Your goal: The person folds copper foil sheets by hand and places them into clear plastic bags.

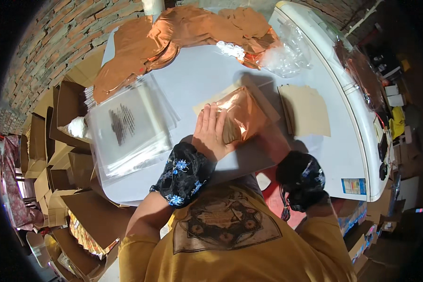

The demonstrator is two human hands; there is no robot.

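Observation:
My left hand (212, 132) lies with its fingers stretched over the left side of a shiny copper-coloured packet or sheet (244, 110). Beneath that shiny piece, tan card (264, 102) shows at its edges. My right hand (278, 144) is smeared by motion at the near right side of it, so its fingers cannot be made out. A stack of clear plastic sleeves (148, 120) with a dark scribble-like mark lies left of my left hand. Farther right rests a pile of tan card pieces (310, 110).
Copper-coloured foil-like material (192, 30) is heaped along the table's far edge. Crumpled clear plastic (289, 54) sits beside it. A white appliance-like cabinet (357, 113) borders the right side. Open cardboard boxes (73, 113) crowd the left, below a brick wall (51, 42).

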